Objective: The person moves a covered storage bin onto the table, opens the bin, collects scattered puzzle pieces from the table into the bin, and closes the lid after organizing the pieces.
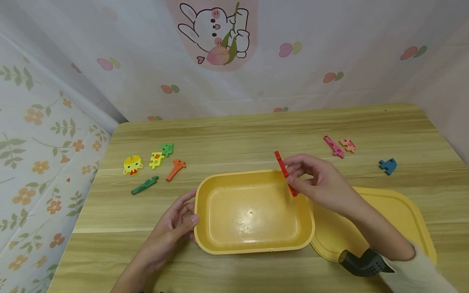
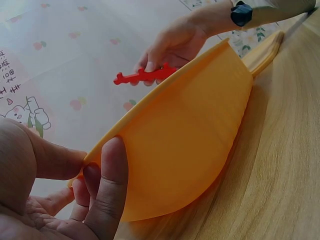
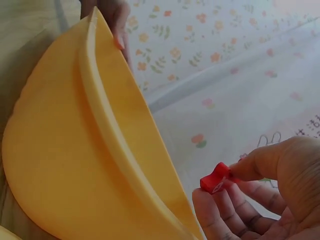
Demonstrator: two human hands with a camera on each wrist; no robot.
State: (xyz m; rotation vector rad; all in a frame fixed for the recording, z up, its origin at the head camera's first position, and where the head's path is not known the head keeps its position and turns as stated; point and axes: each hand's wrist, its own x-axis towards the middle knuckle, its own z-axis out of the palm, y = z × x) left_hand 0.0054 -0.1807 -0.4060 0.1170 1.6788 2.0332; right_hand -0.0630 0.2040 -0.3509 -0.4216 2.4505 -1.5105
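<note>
A yellow plastic box (image 1: 253, 240) stands on the table, its inside bare. My left hand (image 1: 177, 224) holds the box by its left end, thumb at the rim and fingers against the outer wall; the left wrist view shows the fingers (image 2: 107, 190) close to that rim. Over the box's far right corner, my right hand (image 1: 316, 183) pinches a slim red puzzle piece (image 1: 281, 165) between thumb and fingers. In the right wrist view the red piece's end shows a white mark. Part of the box's right rim is hidden by the right hand.
A yellow lid (image 1: 395, 211) lies right of the box, under the right forearm. Several puzzle pieces lie at the left, among them a yellow animal head (image 1: 132, 165) and a dark green strip (image 1: 144, 185). Pink (image 1: 334, 147) and blue pieces (image 1: 387, 166) lie far right. A patterned curtain hangs behind.
</note>
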